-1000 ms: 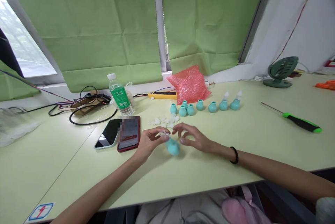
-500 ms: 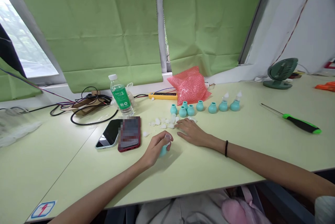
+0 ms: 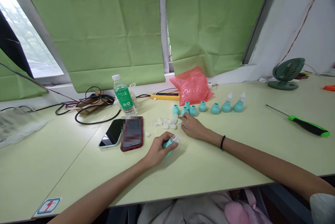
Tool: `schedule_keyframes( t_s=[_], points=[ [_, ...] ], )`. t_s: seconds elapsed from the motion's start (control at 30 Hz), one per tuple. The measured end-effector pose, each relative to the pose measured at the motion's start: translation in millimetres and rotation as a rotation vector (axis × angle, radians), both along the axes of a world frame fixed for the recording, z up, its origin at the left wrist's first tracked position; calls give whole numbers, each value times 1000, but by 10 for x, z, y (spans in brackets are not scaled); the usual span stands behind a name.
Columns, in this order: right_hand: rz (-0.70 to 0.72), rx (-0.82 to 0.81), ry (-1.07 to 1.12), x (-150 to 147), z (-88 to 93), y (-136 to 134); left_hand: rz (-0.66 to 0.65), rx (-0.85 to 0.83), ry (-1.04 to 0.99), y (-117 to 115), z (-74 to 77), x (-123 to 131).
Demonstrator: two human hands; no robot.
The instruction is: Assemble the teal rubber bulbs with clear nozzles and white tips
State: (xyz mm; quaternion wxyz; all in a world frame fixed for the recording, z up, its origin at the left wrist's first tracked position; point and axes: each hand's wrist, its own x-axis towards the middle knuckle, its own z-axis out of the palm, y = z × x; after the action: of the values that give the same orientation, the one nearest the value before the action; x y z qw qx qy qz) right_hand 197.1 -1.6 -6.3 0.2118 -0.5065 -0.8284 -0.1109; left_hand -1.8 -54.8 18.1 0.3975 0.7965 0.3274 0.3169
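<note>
My left hand (image 3: 159,149) is closed around a teal squeeze bulb (image 3: 167,143), with a clear fitting (image 3: 175,138) in its neck by my fingertips. My right hand (image 3: 193,127) rests on the table, fingers bent and apart, its fingertips beside a loose pile of small translucent white pieces (image 3: 167,122). One whitish piece (image 3: 180,121) lies between its index finger and thumb; whether it is gripped is unclear. Behind my right hand stand several open teal bulbs (image 3: 202,106), and at the right of the row two bulbs (image 3: 238,106) carry clear pointed tips.
Two phones (image 3: 132,135) lie left of my left hand, with a water bottle (image 3: 124,98) behind them. A red bubble-wrap bag (image 3: 193,86) and a yellow power strip (image 3: 165,96) are at the back. At right are a screwdriver (image 3: 306,125) and a green fan (image 3: 288,73).
My left hand has turned, tilting the bulb's clear fitting to the right. The right hand's fingers have bent more and shifted slightly towards the teal bulbs. The view has shifted a little.
</note>
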Motion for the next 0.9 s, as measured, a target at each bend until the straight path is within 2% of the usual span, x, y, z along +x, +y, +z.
schedule_keyframes(
  t_s=[0.2, 0.4, 0.53, 0.6, 0.67, 0.8, 0.9],
  points=[
    [-47, 7, -65, 40, 46, -9, 90, 78, 45, -10, 6, -8],
    [-10, 9, -114, 50, 103, -22, 96, 91, 51, -39, 25, -3],
    [75, 79, -120, 56, 233, -77, 106, 60, 52, -29, 25, 0],
    [163, 96, 17, 43, 322, -143, 93, 40, 40, -23, 24, 1],
    [249, 48, 277, 19, 404, -237, 73, 28, 21, -19, 24, 3],
    [351, -292, 828, -42, 473, -449, 55, -22, -42, -11, 25, 3],
    [367, -534, 1035, -76, 428, -528, 28, -81, -89, 1, 29, -2]
  ],
)
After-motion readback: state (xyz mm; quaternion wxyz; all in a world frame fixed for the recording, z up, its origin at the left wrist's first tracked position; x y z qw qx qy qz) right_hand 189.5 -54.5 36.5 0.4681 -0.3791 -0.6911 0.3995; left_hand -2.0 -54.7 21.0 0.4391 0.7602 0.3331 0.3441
